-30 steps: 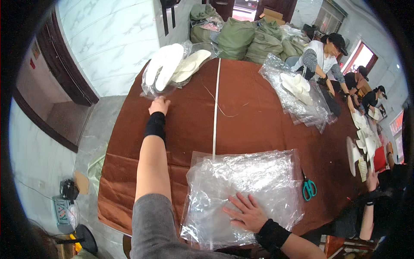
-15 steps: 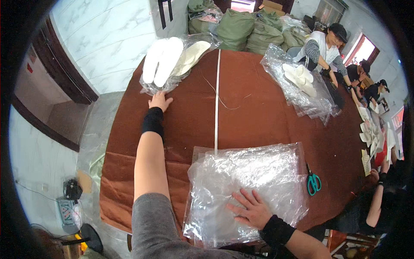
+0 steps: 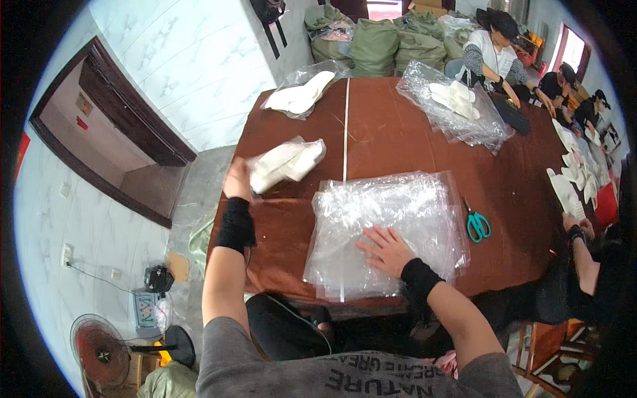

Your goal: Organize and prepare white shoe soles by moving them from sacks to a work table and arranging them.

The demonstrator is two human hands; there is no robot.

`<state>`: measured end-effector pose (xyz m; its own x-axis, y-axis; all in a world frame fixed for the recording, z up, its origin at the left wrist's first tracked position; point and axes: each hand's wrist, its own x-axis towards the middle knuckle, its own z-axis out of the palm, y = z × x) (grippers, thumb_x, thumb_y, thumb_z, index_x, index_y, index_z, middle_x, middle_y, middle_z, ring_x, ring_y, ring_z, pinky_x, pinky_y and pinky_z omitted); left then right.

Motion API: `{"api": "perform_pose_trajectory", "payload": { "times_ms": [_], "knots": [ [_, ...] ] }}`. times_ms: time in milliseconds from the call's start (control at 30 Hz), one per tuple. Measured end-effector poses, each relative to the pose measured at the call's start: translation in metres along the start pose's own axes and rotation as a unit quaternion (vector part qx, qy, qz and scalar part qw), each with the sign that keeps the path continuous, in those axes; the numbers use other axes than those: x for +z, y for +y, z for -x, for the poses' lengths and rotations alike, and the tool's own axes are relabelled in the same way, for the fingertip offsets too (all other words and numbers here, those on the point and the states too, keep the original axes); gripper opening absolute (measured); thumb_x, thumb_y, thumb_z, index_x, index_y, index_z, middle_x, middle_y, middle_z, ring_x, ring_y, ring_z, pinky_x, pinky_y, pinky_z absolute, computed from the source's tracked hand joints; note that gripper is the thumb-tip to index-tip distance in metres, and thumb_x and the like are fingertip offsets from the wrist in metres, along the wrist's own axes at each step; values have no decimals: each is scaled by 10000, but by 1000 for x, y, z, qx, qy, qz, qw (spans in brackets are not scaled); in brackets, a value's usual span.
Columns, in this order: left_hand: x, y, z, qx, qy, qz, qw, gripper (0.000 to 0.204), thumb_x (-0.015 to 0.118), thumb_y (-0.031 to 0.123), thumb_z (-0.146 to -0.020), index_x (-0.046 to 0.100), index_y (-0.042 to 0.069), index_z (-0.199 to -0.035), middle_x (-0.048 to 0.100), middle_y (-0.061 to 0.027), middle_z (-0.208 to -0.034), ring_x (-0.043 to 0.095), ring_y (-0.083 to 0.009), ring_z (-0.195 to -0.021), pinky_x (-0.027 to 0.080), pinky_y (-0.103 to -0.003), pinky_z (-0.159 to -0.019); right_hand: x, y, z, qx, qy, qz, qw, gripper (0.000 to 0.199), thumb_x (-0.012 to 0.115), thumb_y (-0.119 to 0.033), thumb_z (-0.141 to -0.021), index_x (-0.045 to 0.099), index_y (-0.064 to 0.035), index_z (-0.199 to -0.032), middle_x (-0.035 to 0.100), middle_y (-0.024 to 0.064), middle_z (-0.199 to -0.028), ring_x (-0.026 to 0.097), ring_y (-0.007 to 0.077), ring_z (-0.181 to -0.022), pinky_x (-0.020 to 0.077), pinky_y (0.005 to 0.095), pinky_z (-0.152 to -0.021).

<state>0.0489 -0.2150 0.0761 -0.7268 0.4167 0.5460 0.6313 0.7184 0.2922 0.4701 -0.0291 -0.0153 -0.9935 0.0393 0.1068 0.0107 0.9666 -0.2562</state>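
Note:
My left hand (image 3: pixel 237 180) is at the left edge of the brown-covered table, fingers closed on the edge of a clear plastic bag of white insoles (image 3: pixel 286 164). Hand and bag are smeared by motion, and the fingertips hardly show. My right hand (image 3: pixel 390 252) lies flat, fingers spread, on a stack of clear plastic bags (image 3: pixel 388 205) in front of me. Farther back on the table sits another bag with white insoles (image 3: pixel 302 94).
Teal-handled scissors (image 3: pixel 478 225) lie right of the stack. More bagged insoles (image 3: pixel 454 99) rest at the far right, near a co-worker (image 3: pixel 494 56). A white strip (image 3: pixel 346 126) runs along the brown cloth (image 3: pixel 391 142). Green sacks (image 3: pixel 373 46) stand behind; a fan (image 3: pixel 101 351) is at lower left.
My left hand has drawn back toward me, and one bag of insoles has come nearer with it, away from the other. My right hand stays flat on the stack. The head view has shifted.

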Motion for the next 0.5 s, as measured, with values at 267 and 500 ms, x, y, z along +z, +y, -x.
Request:
{"api": "perform_pose_trajectory", "payload": {
  "times_ms": [267,500],
  "knots": [
    [-162,103,-61,69,185,412,890,159,503,141,-933,568,-4,-938,623,-58,-827,586,-130,-805,446,-284,-759,17,11,12,20,-1,48,999,544,411,-463,-938,264,-327,-1443,200,44,-1522,156,273,-1407,109,495,-1133],
    [-148,264,15,262,-302,474,784,218,483,176,-956,616,11,-1008,621,-52,-918,589,-131,-853,460,-269,-809,17,8,8,10,21,57,998,528,379,-483,-945,278,-323,-1439,216,53,-1514,165,276,-1401,114,493,-1132]
  ]
}}
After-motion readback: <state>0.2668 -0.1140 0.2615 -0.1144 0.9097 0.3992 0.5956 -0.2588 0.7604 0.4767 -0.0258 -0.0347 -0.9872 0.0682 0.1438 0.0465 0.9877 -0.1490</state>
